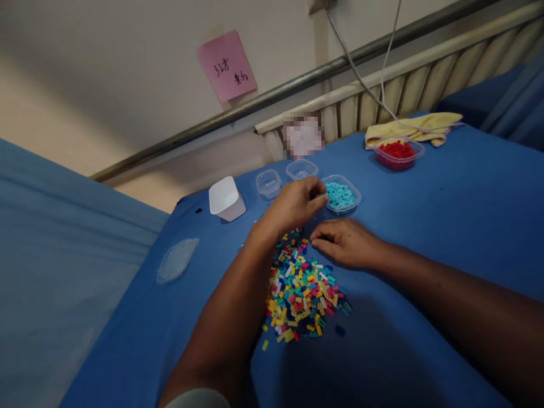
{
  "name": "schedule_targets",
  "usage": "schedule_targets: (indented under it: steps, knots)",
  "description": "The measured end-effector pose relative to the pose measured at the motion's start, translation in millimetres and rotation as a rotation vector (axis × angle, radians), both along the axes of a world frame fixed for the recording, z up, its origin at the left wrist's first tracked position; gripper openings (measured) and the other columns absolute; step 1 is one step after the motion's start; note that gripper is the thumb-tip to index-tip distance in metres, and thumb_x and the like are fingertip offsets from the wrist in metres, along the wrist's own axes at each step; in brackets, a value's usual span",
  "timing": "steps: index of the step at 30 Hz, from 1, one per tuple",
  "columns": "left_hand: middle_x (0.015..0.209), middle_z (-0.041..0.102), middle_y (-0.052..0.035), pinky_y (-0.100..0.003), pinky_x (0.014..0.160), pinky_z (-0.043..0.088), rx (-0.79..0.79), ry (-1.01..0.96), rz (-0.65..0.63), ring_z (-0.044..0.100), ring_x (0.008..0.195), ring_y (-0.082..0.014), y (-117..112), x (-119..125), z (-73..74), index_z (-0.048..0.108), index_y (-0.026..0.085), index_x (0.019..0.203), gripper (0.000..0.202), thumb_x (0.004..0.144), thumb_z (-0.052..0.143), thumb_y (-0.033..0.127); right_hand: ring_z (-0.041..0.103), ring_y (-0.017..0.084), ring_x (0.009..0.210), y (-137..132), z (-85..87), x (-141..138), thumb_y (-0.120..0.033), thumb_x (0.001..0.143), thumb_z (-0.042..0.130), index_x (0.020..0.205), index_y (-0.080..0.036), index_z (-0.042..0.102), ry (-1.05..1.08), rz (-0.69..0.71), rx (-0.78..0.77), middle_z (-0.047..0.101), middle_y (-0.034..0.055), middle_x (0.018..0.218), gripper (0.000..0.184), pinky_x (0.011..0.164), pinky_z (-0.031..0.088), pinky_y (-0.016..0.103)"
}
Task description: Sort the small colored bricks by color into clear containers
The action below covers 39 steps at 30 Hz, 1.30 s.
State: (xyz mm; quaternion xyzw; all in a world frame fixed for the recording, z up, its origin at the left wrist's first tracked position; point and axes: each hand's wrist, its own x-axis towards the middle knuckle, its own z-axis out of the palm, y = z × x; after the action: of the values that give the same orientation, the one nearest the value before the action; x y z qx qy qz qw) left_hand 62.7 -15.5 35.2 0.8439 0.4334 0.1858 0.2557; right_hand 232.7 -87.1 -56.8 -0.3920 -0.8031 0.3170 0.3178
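Resting my right hand [346,242] palm-down on the blue cloth [425,238], I am touching the far edge of the mixed pile of small coloured bricks [302,289] with curled fingertips. My left hand [297,203] is hovering with fingers pinched together beside the tub of turquoise bricks [341,194]; what they are gripping I cannot tell. Farther off, a pink note [226,65] is showing handwriting I cannot read.

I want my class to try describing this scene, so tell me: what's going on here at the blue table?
A person sits at a blue table with a pile of small mixed-colour pieces. The left hand is at the rim of a clear tub of turquoise pieces, fingers curled. The right hand rests at the pile's far edge. Another tub holds red pieces; two clear tubs look empty.
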Motion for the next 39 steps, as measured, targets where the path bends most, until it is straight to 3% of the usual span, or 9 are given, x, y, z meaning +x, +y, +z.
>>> schedule_targets:
  steps: [3,6,9,13,18,21,25,32,39]
  knots:
    - [0.101,0.078,-0.0056,-0.031,0.08,0.052,0.032,0.027,-0.059,0.068,0.088,-0.018,7,27,-2.7,0.074,0.017,0.112,0.014,0.103,0.068,0.027,0.077,0.022,0.087,0,0.9,0,-0.027,0.103,0.068,0.104,-0.025,0.082,-0.01,0.009,-0.004,0.085,0.0029,0.101,0.014,0.077,0.049,0.035]
    - [0.119,0.08,-0.0081,-0.033,0.091,0.055,0.077,0.0,-0.062,0.073,0.101,-0.02,19,31,-5.1,0.076,0.018,0.124,0.023,0.104,0.069,0.028,0.076,0.021,0.087,0,1.1,0,-0.026,0.103,0.068,0.103,-0.025,0.082,0.004,0.01,-0.002,0.085,0.0031,0.101,0.014,0.077,0.049,0.034]
    - [0.122,0.081,-0.009,-0.033,0.095,0.056,0.117,-0.055,0.048,0.074,0.105,-0.0205,31,10,-3.0,0.077,0.017,0.128,0.028,0.105,0.067,0.028,0.074,0.02,0.083,1,0.6,0,-0.026,0.103,0.069,0.103,-0.026,0.082,0.011,0.013,-0.002,0.084,0.0025,0.097,0.012,0.074,0.047,0.033]
    - [0.109,0.082,-0.0073,-0.032,0.09,0.056,0.14,0.002,0.203,0.075,0.098,-0.0215,41,-37,-0.9,0.082,0.015,0.118,0.025,0.103,0.065,0.025,0.074,0.019,0.083,2,-1.6,0,-0.027,0.103,0.07,0.103,-0.026,0.082,0.005,0.019,0.003,0.084,0.0015,0.097,0.012,0.074,0.046,0.032]
    - [0.114,0.083,-0.0085,-0.034,0.095,0.055,0.155,0.272,0.347,0.076,0.105,-0.0251,39,-77,-20.5,0.084,0.016,0.12,0.028,0.102,0.063,0.023,0.075,0.02,0.086,2,-3.2,-1,-0.028,0.103,0.069,0.103,-0.027,0.082,0.004,0.007,0.001,0.084,0.0005,0.098,0.013,0.077,0.048,0.033]
    - [0.121,0.083,-0.0111,-0.036,0.098,0.055,0.155,0.439,0.356,0.076,0.111,-0.0284,34,-84,-36.1,0.083,0.016,0.122,0.03,0.101,0.062,0.023,0.076,0.021,0.087,1,-2.9,-1,-0.028,0.103,0.069,0.104,-0.027,0.082,0.006,0.007,0.0,0.085,0.0012,0.101,0.014,0.076,0.049,0.033]
    - [0.122,0.082,-0.0112,-0.035,0.098,0.055,0.139,0.486,0.373,0.076,0.112,-0.0289,28,-88,-45.6,0.083,0.017,0.121,0.031,0.101,0.06,0.023,0.077,0.021,0.087,0,-2.4,0,-0.029,0.103,0.07,0.106,-0.028,0.083,-0.008,-0.004,-0.002,0.086,0.0012,0.101,0.013,0.075,0.049,0.034]
    - [0.128,0.081,-0.0139,-0.038,0.096,0.056,0.096,0.637,0.489,0.076,0.117,-0.0338,20,-103,-37.0,0.08,0.019,0.131,0.039,0.098,0.059,0.019,0.077,0.021,0.088,1,-2.8,0,-0.028,0.103,0.069,0.104,-0.027,0.082,-0.002,0.015,0.005,0.085,0.001,0.101,0.013,0.077,0.05,0.034]
    - [0.14,0.077,-0.0152,-0.036,0.109,0.053,0.155,0.534,0.33,0.072,0.127,-0.0314,23,-83,-34.3,0.079,0.015,0.138,0.041,0.104,0.056,0.021,0.076,0.02,0.086,0,-3.6,1,-0.03,0.104,0.068,0.105,-0.027,0.082,-0.022,0.008,0.009,0.085,0.0009,0.1,0.014,0.076,0.05,0.034]
